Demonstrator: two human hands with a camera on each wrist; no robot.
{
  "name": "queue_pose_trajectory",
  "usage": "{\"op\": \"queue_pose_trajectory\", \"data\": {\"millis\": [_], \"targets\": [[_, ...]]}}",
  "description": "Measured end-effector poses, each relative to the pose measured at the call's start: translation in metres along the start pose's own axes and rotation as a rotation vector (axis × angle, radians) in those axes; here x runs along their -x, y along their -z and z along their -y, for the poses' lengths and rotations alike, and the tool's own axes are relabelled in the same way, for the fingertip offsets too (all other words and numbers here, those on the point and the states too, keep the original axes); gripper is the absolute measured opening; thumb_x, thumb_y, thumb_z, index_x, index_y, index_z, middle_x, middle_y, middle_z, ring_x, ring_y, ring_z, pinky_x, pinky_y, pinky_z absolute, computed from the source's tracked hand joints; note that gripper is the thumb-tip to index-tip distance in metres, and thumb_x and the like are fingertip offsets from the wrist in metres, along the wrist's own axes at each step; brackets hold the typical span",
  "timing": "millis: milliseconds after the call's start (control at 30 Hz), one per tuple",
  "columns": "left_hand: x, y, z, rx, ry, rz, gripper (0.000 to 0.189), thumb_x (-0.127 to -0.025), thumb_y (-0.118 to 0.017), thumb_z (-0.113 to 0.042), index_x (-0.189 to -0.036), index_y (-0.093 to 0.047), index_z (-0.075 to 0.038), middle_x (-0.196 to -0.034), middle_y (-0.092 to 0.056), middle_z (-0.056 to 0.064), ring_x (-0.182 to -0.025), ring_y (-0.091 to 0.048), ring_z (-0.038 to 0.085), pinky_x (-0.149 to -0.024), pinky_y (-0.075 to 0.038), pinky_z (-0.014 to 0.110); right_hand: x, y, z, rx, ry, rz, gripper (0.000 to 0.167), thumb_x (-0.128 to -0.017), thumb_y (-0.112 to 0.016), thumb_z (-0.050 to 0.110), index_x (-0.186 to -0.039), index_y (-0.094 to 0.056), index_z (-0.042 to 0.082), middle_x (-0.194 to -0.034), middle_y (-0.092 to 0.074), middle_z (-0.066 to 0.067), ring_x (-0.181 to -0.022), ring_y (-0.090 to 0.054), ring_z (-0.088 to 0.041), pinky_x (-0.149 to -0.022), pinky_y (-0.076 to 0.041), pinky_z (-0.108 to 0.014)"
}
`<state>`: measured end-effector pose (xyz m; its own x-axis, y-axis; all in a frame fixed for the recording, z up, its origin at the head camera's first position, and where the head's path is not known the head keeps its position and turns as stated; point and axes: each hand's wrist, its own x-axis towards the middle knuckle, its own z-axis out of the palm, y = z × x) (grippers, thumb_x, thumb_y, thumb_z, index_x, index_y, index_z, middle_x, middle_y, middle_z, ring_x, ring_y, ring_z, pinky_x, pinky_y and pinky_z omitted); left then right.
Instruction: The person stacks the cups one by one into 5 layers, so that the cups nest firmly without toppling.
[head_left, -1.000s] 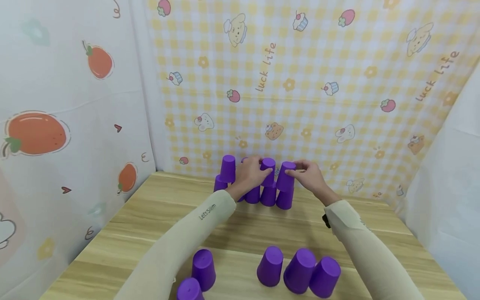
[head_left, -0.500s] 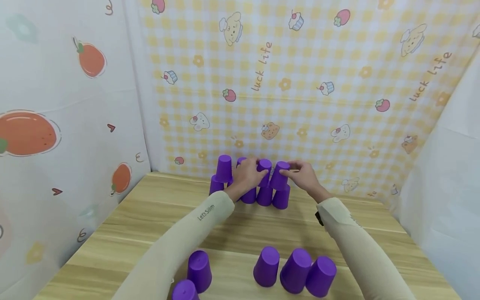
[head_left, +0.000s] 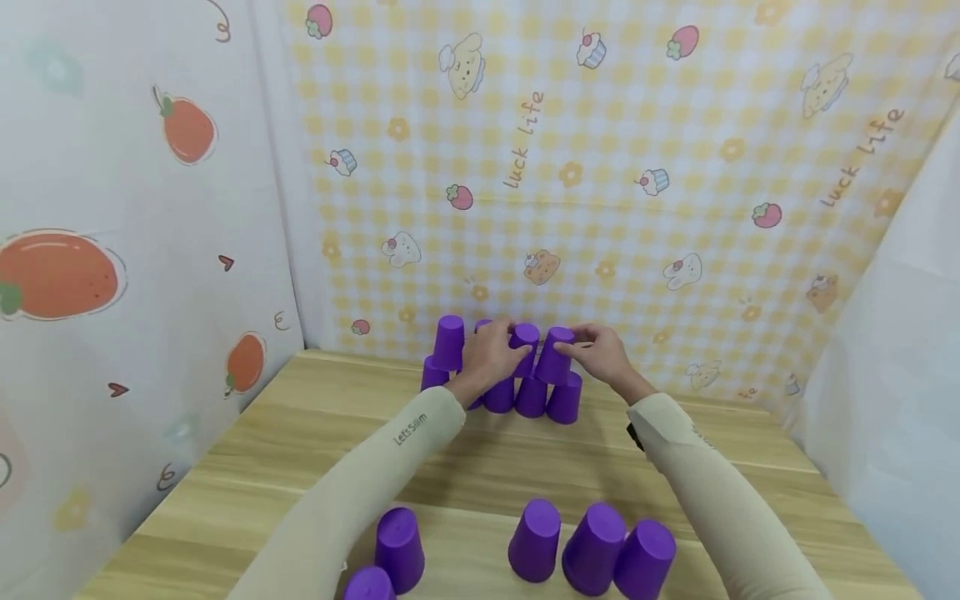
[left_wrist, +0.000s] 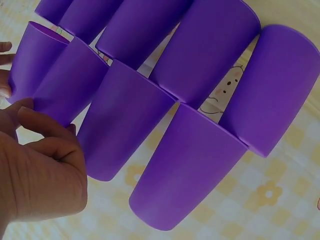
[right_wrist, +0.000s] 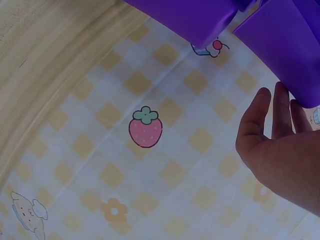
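Upside-down purple cups stand in a two-level row at the back of the table. With thumb and fingers, my left hand (head_left: 489, 354) holds the third cup from the left (head_left: 526, 343) of the upper level. My right hand (head_left: 604, 353) pinches the rightmost upper cup (head_left: 555, 358), which leans slightly over the end cup (head_left: 566, 398) of the lower level. In the left wrist view, the first upper cup (left_wrist: 185, 167) and second upper cup (left_wrist: 125, 120) rest on the lower cups. My left hand partly hides the second upper cup in the head view.
Nearer me on the wooden table (head_left: 480, 475) stand more upside-down cups: three at right, including a middle cup (head_left: 594, 550), and two at left, including one (head_left: 400, 550) beside my left sleeve. A checked cloth (head_left: 600, 217) hangs close behind the row.
My right hand has brought the rightmost upper cup slightly left, closer to the cup beside it. My left hand stays on its cup. The head view has shifted a little.
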<state>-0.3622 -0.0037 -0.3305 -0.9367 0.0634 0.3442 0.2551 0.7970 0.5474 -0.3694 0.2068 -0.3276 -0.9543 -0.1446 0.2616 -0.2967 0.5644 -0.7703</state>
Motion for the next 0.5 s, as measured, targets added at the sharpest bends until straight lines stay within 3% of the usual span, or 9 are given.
{"op": "queue_pose_trajectory", "data": {"millis": [233, 500], "targets": [[-0.0001, -0.0040, -0.0025, -0.108, 0.009, -0.009, 0.052, -0.089, -0.072, -0.045, -0.133, -0.062, -0.019, -0.130, -0.063, 0.002, -0.106, -0.066, 0.026, -0.077, -0.055, 0.043, 0.0004, -0.0012, -0.0017, 0.014, -0.009, 0.010, 0.047, -0.091, -0.074, 0.029, -0.124, -0.062, -0.001, -0.121, -0.066, -0.021, -0.107, -0.065, -0.037, -0.091, -0.053, -0.047], [-0.0010, 0.0005, -0.0013, -0.224, -0.057, -0.028, 0.050, -0.089, -0.070, -0.050, -0.128, -0.067, -0.019, -0.131, -0.059, -0.001, -0.108, -0.064, 0.025, -0.076, -0.056, 0.042, -0.0010, -0.0004, -0.0056, -0.005, 0.000, 0.005, 0.045, -0.090, -0.075, 0.028, -0.122, -0.063, -0.002, -0.118, -0.067, -0.021, -0.107, -0.065, -0.036, -0.091, -0.053, -0.045]]}}
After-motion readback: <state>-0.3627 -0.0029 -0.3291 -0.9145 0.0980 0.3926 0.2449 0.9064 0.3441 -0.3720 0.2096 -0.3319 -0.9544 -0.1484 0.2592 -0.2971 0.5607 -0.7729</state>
